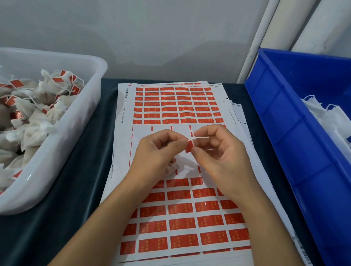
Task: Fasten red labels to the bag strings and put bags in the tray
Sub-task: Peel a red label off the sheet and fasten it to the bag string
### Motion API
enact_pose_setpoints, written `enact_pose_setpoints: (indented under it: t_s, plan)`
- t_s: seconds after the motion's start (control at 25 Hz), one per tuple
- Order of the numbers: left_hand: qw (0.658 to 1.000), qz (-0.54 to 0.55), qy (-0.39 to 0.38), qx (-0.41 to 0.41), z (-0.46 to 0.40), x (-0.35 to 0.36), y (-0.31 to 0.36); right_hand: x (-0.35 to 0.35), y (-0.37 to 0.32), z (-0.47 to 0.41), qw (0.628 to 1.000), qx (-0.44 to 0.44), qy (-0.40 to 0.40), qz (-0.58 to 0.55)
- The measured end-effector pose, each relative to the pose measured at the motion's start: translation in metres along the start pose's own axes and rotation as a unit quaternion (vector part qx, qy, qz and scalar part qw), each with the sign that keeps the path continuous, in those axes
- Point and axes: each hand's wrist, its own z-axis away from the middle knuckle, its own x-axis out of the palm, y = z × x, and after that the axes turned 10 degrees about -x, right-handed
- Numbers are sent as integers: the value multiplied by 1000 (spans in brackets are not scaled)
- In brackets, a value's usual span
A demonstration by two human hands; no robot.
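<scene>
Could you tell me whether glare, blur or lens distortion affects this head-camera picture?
Head view: soft, even light; slight glare on the label sheet near the wrists; wide-angle bending curves the blue crate; the red label between both hands is slightly blurred.

Dark cloth covers the table. Blue crate sits at right edge, white stuff inside, too blurred to tell what. Grey wall behind. White pipes stand upright at back right.
</scene>
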Motion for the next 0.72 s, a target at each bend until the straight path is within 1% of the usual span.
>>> enact_pose_setpoints:
  t_s: [0.2, 0.4, 0.6, 0.72]
  plan:
    - [1000, -26, 15, -4, 0, 2, 0, -1, 0, 1, 1000, 13, -10, -1]
    - [1000, -24, 7, 1, 0, 3, 0, 1, -1, 1, 999, 17, -26, -29]
    - [999, -40, 0, 24, 0, 3, 1, 5, 0, 1, 999, 15, -27, 12]
    - [998, -47, 6, 27, 0, 3, -1, 4, 1, 2, 999, 16, -28, 15]
